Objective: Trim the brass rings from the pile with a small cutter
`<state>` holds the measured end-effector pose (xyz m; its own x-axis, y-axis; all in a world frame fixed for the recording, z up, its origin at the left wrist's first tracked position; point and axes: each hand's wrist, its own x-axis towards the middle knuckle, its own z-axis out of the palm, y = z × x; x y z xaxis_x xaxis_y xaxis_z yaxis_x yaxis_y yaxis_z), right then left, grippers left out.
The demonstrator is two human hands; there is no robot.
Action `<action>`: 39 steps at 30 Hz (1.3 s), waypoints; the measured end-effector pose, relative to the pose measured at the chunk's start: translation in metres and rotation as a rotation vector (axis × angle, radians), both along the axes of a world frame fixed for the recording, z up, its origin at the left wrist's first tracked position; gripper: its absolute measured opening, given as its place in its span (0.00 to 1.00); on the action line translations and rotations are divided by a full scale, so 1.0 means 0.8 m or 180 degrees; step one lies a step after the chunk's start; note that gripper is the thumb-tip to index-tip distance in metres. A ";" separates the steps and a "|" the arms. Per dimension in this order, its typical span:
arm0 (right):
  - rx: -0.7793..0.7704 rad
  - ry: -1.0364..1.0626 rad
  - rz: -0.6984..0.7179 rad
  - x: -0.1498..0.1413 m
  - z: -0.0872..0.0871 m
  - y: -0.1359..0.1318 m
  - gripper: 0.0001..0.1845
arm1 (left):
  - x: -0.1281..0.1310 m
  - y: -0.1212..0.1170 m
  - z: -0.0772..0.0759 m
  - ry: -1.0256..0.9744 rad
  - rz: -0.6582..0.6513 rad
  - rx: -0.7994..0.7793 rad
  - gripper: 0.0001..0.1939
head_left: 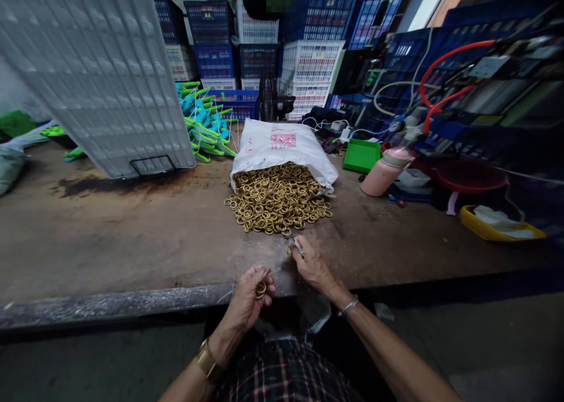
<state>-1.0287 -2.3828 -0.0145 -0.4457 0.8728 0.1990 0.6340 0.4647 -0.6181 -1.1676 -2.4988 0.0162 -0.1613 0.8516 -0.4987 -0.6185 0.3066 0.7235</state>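
Note:
A heap of brass-coloured rings [275,205] spills from the mouth of a white sack [282,140] onto the table. My left hand [251,296] is closed at the table's front edge, with gold rings [261,290] held against its curled fingers. Just in front of the heap, my right hand [314,267] is closed on a small pale tool [298,246] whose kind I cannot make out. A gold ring [288,250] shows by the right fingertips; whether it is pinched there or lies on the table I cannot tell.
A large ribbed translucent panel [110,79] leans at left beside a pile of green and blue plastic pieces [205,123]. On the right are a green tray [361,156], a pink bottle [383,173] and a yellow tray [497,228]. Stacked crates [312,61] line the back.

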 end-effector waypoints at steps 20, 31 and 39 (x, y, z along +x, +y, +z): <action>-0.2074 0.1236 0.0433 -0.038 0.025 -0.057 0.20 | -0.006 -0.005 0.000 0.2502 -0.0213 0.0834 0.10; -0.1940 0.1240 0.0361 -0.043 0.028 -0.058 0.14 | -0.010 -0.009 0.001 0.1925 -0.0480 0.0407 0.16; -0.1867 0.1220 0.0484 -0.040 0.032 -0.055 0.13 | -0.012 -0.010 0.005 0.1242 -0.0705 0.0387 0.18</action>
<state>-1.0604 -2.4272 0.0109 -0.5638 0.8176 -0.1170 0.2768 0.0535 -0.9594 -1.1775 -2.5070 0.0202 -0.1248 0.9352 -0.3314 -0.2221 0.2992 0.9280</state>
